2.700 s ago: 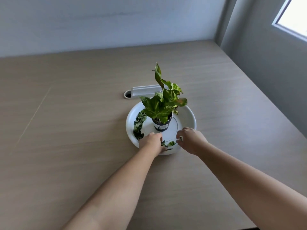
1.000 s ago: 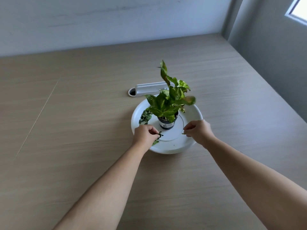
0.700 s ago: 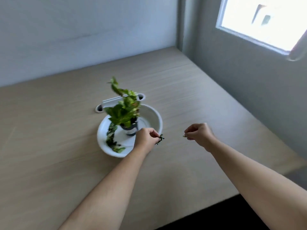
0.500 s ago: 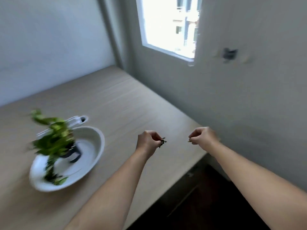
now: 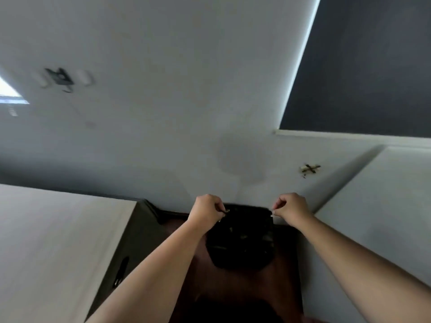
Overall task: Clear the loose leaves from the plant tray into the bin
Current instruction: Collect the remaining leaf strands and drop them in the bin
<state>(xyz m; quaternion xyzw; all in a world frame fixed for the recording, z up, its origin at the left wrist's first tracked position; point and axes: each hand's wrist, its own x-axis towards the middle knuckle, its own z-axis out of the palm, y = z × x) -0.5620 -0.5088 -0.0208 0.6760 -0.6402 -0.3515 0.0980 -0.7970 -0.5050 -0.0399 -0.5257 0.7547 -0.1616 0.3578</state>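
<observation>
The leaves we have in hand are tiny. A dark scrap sits at the fingertips of our left hand and a pale sliver at those of our right hand; both are too blurred to make out further. Each grip is curled tight, thumb against forefinger, pinching its scrap. The plant tray is out of view.

Both hands hang over the black-lined bin, the left at its far-left corner and the right at its far-right corner, close to the rim. To drop well, we judge that both hands should come inward over the dark opening. Then we part thumb and finger fully and rub them, since small bits may cling. Letting go low should keep light scraps from drifting onto the floor.

The bin stands in a narrow gap, with the tabletop edge to the left, a white panel to the right and the wall just behind. Open room lies upward and back toward us.
</observation>
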